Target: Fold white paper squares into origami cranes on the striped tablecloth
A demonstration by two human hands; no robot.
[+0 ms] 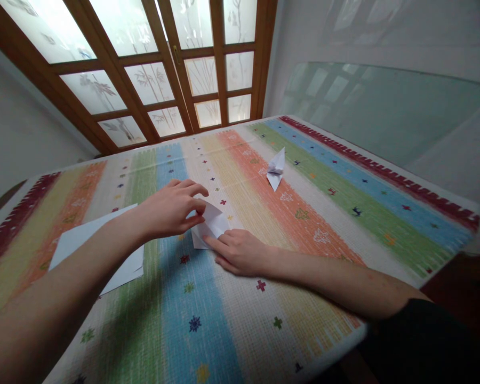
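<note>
A small white sheet of paper (214, 221), partly folded, lies on the striped tablecloth in front of me. My left hand (176, 208) is raised over its left side, thumb and forefinger pinched together at the paper's upper left edge. The exact contact of those fingertips is hard to see. From the right, my right hand (242, 252) rests low on the sheet, its fingers laid out across the lower right part and hiding that corner. Farther off to the right stands a folded white paper figure (276, 169), untouched by either hand.
A stack of white paper sheets (124, 272) lies on the left, partly under my left forearm. The striped tablecloth (256, 330) covers the table. Beyond the far edge are wooden doors (180, 80) with frosted panes; a glass panel (376, 106) leans along the right wall.
</note>
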